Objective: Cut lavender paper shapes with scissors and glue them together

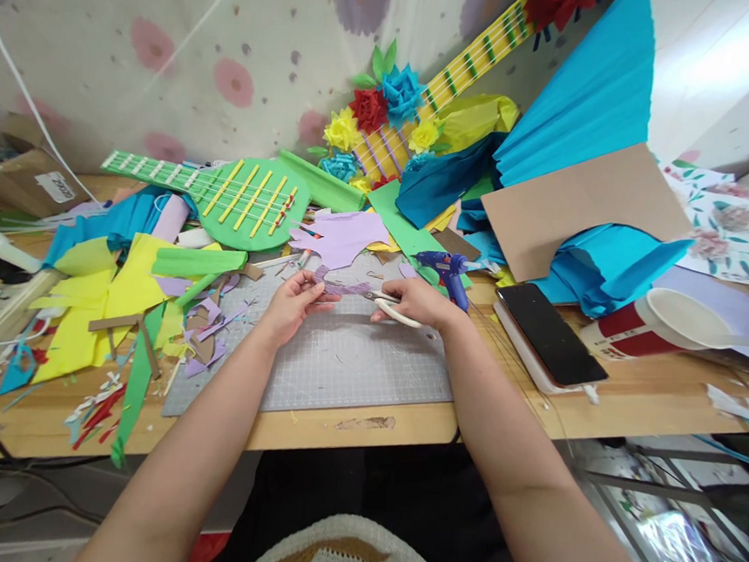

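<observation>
My left hand is closed, pinching the left end of a narrow purple paper strip above the grey cutting mat. Around the handles of white-handled scissors, my right hand is closed. The scissor blades point left and meet the strip's right end; whether they are cutting into it I cannot tell. Just beyond both hands lies a larger piece of purple paper with a jagged outline. A blue glue gun rests right behind my right hand.
A green paper guitar and a yellow flower-trimmed one stand behind. Coloured paper scraps spread at the left. To the right are a phone, a paper cup, brown cardboard and blue crepe paper.
</observation>
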`<state>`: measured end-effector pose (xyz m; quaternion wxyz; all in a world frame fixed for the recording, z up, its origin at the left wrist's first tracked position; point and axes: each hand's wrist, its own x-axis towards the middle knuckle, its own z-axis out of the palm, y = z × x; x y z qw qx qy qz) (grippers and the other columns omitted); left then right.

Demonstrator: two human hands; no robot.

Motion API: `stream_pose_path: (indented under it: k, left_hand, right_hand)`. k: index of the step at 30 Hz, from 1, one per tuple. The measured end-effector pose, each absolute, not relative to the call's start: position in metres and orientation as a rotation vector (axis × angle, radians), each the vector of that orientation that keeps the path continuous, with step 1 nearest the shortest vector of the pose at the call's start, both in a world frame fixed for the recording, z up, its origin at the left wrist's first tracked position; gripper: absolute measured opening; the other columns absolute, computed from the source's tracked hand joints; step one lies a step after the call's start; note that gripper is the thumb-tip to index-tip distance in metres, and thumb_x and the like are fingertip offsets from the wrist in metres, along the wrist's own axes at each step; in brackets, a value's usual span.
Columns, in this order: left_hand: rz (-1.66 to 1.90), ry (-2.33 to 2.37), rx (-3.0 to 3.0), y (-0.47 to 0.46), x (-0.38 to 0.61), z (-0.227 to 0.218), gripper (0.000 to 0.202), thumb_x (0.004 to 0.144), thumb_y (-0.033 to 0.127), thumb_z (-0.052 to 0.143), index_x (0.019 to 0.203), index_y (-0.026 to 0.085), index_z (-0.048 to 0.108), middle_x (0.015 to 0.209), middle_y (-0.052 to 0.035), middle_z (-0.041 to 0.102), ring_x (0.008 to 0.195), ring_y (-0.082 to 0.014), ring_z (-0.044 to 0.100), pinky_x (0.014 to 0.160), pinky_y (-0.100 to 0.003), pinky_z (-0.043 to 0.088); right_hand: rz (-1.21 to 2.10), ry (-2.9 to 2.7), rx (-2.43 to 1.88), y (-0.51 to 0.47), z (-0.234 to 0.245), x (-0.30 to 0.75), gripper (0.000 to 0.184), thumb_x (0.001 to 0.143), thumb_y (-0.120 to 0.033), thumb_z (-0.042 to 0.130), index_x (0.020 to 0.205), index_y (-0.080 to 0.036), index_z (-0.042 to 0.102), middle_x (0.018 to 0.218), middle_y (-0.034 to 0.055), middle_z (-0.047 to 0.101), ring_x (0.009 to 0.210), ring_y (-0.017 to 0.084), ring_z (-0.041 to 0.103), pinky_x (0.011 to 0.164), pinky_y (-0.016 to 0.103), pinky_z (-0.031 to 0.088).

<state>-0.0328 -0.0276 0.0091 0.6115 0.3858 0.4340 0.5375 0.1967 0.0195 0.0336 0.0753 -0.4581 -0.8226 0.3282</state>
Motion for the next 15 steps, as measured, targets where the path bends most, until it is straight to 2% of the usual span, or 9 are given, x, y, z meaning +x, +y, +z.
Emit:
stream_pose_path:
  k: [5,15]
  left_hand:
    - [1.246,0.998,0.875,-0.0280,-0.0323,0.0093,0.028,0.066,0.023,0.071,0.075,0.017,0.045,0.065,0.0041,0.061,0.071,-0.0151,0.068,0.060,-0.020,0.053]
    - [1.240,0.987,0.829,-0.0279,-0.0326,0.0116,0.025,0.067,0.021,0.070,0.078,0.017,0.048,0.066,0.0042,0.060,0.075,-0.0154,0.068,0.061,-0.019,0.053]
  right_hand:
    - [0.906,-2.466,-1.370,0.0196,0.0318,0.1968,0.050,0.056,-0.066,0.060,0.059,-0.019,0.042,0.056,-0.0042,0.035,0.057,0.010,0.030,0.052,0.024,0.019]
    - [0.954,-2.454,-1.364,0.0210,0.0305,0.1970,0.049,0.057,-0.067,0.058,0.065,-0.019,0.048,0.060,-0.0030,0.042,0.059,0.011,0.036,0.053,0.023,0.022]
